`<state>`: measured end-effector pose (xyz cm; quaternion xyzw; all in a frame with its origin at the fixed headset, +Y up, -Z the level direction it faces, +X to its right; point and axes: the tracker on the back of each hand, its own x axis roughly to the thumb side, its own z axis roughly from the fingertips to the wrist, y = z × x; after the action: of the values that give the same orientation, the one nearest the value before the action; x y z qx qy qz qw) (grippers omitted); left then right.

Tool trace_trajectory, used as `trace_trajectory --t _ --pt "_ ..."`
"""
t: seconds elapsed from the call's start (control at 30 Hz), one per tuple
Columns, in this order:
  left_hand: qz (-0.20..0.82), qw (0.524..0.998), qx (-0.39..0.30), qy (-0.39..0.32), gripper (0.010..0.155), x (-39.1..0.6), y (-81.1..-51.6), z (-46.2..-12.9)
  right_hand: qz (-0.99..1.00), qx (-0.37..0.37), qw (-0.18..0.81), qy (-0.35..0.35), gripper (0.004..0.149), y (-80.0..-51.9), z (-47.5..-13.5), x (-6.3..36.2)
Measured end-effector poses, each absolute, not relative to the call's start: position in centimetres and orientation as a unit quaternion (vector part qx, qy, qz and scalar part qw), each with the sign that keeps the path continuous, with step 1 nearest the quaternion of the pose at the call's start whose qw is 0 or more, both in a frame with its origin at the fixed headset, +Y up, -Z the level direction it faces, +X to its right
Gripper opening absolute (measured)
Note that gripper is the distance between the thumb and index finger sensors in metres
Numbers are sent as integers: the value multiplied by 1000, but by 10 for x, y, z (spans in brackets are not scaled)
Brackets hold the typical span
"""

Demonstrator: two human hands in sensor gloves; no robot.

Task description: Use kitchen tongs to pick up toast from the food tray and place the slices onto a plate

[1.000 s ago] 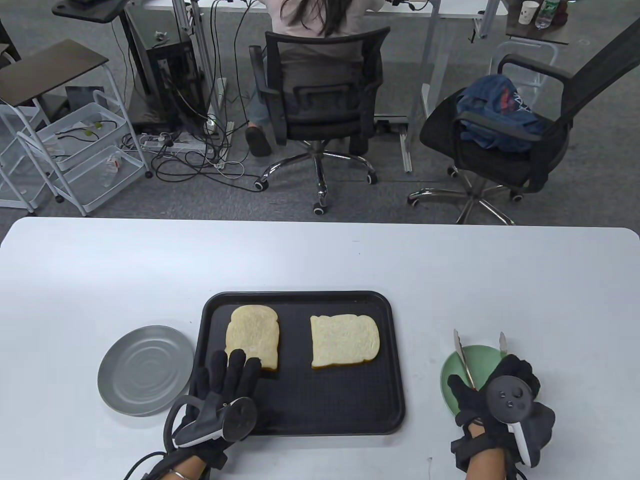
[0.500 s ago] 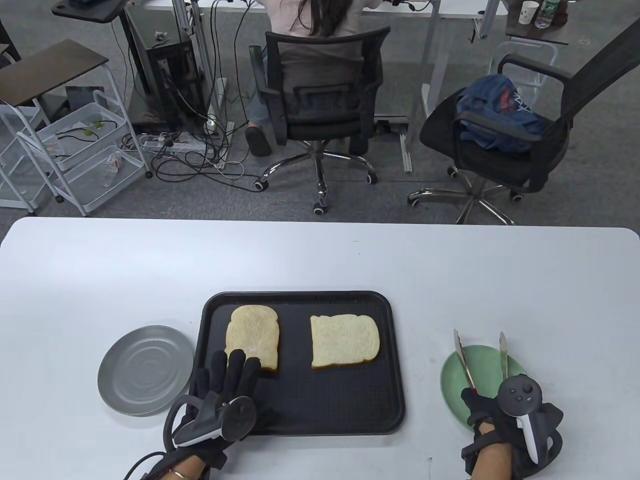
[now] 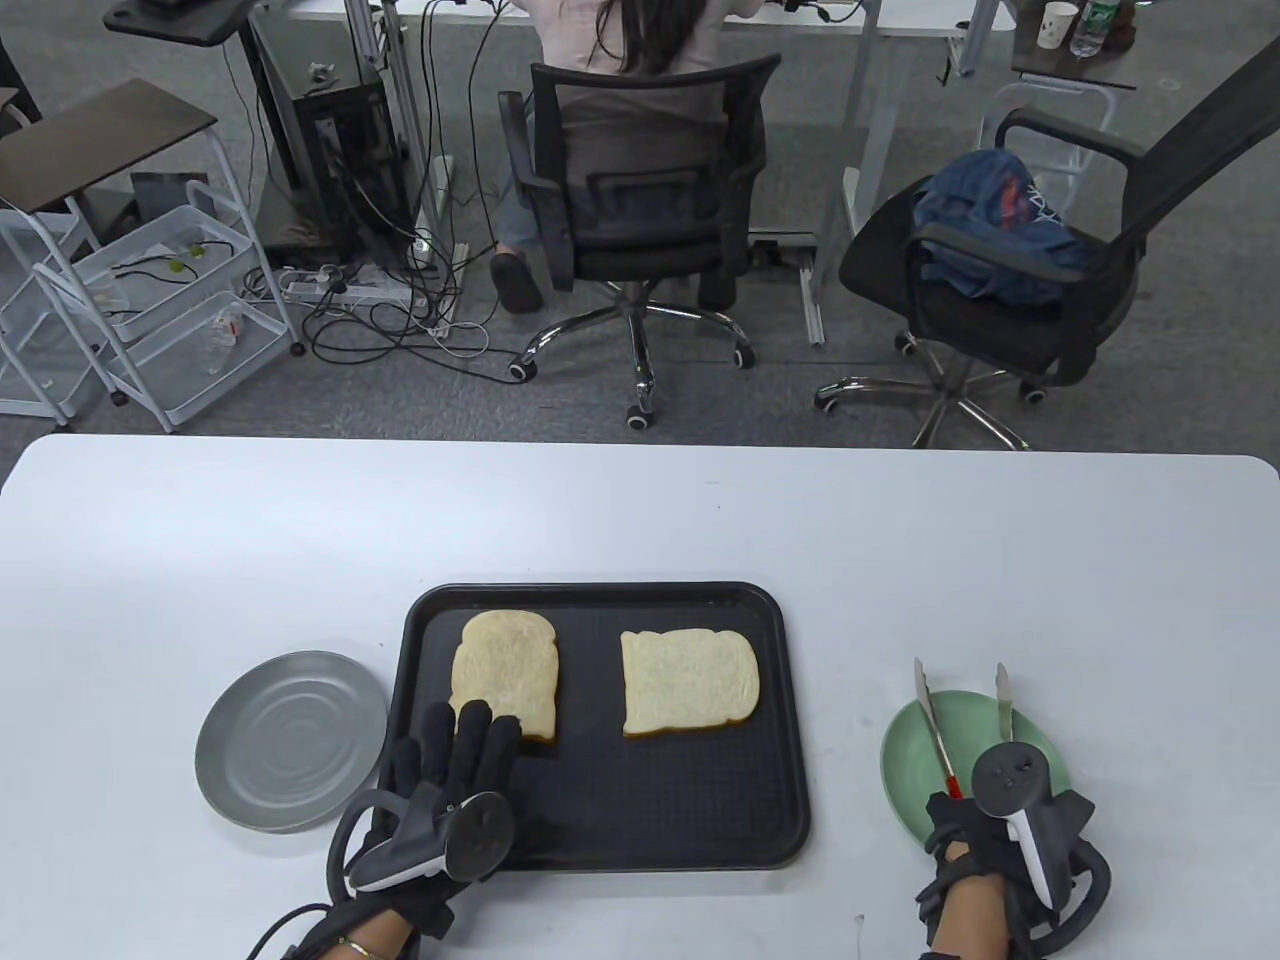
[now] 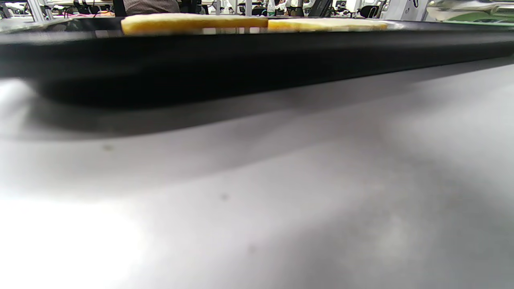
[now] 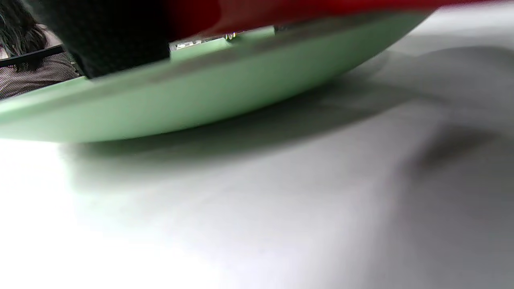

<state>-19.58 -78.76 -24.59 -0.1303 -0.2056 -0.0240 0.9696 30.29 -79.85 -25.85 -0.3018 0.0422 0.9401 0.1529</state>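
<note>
Office or lab: mesh swivel chairs [image 3: 640,210], desks, cable tangle [image 3: 400,310], wire trolley [image 3: 150,300].

Tray [image 3: 790,700] black, dotted texture. Toast slices [image 3: 690,682] pale cream, golden crust. Plates: green [image 3: 905,760], grey [image 3: 290,740]. Tongs [image 3: 935,730] silver, red grip. Gloves black.

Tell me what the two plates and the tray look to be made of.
Grey plate: probably metal with a matte brushed finish, since concentric rings show on its face. Green plate: smooth, evenly coloured pale green, plastic or glazed ceramic; the look leaves it open. Tray: likely black plastic, matte, with a fine dotted non-slip texture.
</note>
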Motion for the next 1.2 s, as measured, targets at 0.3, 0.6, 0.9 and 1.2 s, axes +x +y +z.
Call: trace_trajectory --t 0.3,0.6,0.9,1.2 --pt "-23 970 -130 -205 96 -195 -788 -246 943 -287 164 -44 103 -777 -253 296" --pt "-23 970 -127 -207 96 -195 -787 -246 956 -199 187 -103 103 -745 -248 260" --pt "-20 971 -122 -207 96 -197 -787 -247 978 -69 164 -106 102 -732 -254 202" --pt "-19 972 -118 -204 96 -199 -786 -247 992 42 109 -45 102 -747 -262 148"
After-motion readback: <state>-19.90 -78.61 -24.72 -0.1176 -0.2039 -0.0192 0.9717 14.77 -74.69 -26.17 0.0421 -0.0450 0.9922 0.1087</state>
